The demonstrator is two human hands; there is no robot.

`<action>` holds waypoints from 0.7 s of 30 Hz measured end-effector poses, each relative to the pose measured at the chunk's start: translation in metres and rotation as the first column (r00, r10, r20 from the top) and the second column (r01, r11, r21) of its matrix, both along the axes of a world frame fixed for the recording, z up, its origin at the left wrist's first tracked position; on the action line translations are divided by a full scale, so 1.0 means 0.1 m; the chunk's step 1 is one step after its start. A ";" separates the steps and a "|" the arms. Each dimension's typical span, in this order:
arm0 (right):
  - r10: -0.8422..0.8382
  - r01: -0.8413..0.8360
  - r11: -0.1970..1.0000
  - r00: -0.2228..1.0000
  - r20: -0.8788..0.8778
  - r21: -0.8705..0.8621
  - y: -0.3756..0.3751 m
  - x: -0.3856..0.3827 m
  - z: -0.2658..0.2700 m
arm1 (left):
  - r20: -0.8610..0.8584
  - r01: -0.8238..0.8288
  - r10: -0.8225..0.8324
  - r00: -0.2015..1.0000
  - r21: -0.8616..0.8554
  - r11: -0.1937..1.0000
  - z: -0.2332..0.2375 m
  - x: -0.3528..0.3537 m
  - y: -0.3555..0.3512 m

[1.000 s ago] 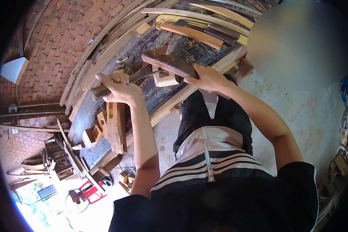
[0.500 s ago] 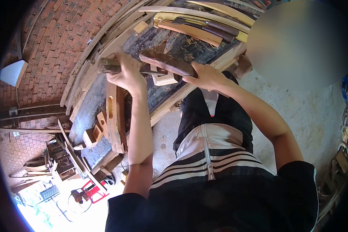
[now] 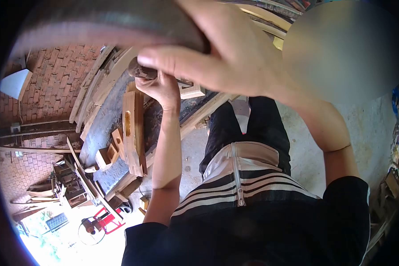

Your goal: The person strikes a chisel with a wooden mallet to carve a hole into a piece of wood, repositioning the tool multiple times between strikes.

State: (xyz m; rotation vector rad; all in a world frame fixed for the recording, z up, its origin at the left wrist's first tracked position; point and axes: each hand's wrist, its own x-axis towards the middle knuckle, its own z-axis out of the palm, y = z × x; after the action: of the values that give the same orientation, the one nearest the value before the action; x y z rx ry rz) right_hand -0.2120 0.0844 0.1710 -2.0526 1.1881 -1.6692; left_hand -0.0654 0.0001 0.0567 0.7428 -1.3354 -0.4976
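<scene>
My left hand (image 3: 164, 91) is wrapped round the wooden handle of a chisel (image 3: 139, 71), whose end sticks out past the fingers. Part of the blade shows beyond the fist, by a light wooden block (image 3: 193, 92) on the bench; its tip I cannot make out. Raised close to the camera, my right hand (image 3: 235, 57) grips a dark wooden mallet (image 3: 106, 29), blurred by motion. The mallet is above the chisel and, as far as the view shows, apart from it. Hand and mallet cover much of the bench's far side.
A thick beam with a slot cut in it (image 3: 133, 133) lies left of my left forearm. Smaller cut blocks (image 3: 104, 158) sit beyond it. Long curved boards (image 3: 91, 91) lean along the brick wall (image 3: 66, 84). A red chair (image 3: 113, 221) and a fan (image 3: 91, 226) stand lower left.
My right hand has swung the mallet up from beside the block to near the camera. My left hand with the chisel has shifted slightly to the right.
</scene>
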 end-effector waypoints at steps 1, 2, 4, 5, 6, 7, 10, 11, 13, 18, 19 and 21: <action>0.003 -0.003 1.000 1.000 0.000 -0.003 0.01 0.00 -0.03 | 0.152 -0.103 0.117 0.981 -0.102 0.990 -0.23 0.09 -0.07; -0.068 0.070 0.997 0.983 -0.168 0.011 0.05 -0.01 -0.11 | 0.287 -0.186 0.244 0.926 -0.216 0.959 -0.43 0.19 -0.14; -0.200 0.228 0.974 0.849 -0.489 -0.002 0.12 -0.03 -0.22 | 0.000 0.139 -0.140 0.990 0.110 0.984 -0.47 0.27 -0.18; -0.136 0.203 0.976 0.856 -0.499 0.082 0.12 -0.06 -0.18 | -0.005 0.145 -0.146 0.989 0.105 0.984 -0.37 0.18 -0.11; -0.138 0.205 0.976 0.853 -0.503 0.079 0.14 -0.07 -0.08 | -0.175 0.206 -0.184 0.967 0.120 0.971 -0.19 0.06 0.02; -0.104 0.174 0.977 0.893 -0.437 0.123 0.19 -0.05 0.03 | -0.337 0.266 -0.209 0.918 0.133 0.955 -0.11 0.01 0.11; -0.089 0.144 0.978 0.941 -0.328 0.148 0.30 0.01 0.20 | 0.032 0.161 -0.161 0.986 0.026 0.987 -0.59 0.18 -0.15; -0.064 0.124 0.978 0.945 -0.322 0.169 0.30 0.03 0.16 | 0.192 0.327 -0.324 0.926 0.019 0.945 -0.67 0.39 -0.19; -0.066 0.190 0.959 0.870 -0.489 0.209 0.29 0.00 -0.09 | -0.053 0.109 -0.115 0.992 -0.099 0.989 -0.26 0.09 0.11; 0.168 -0.150 0.685 0.985 0.045 0.713 0.22 -0.11 -0.23 | -0.259 0.198 -0.170 0.951 0.086 0.977 0.07 0.03 0.30; 0.120 -0.145 0.681 0.989 0.087 0.717 0.17 -0.12 -0.39 | -0.278 0.229 -0.196 0.940 0.090 0.969 0.02 0.11 0.28; 0.073 -0.085 0.587 0.996 0.052 0.805 0.08 -0.20 -0.76 | -0.289 0.263 -0.229 0.930 0.083 0.961 -0.05 0.23 0.26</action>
State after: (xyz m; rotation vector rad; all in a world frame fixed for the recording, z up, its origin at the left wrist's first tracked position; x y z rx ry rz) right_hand -0.2323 0.0925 0.0955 -1.4456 1.4536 -0.8004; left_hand -0.0427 0.0256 0.0515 0.5797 -1.1461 -0.8590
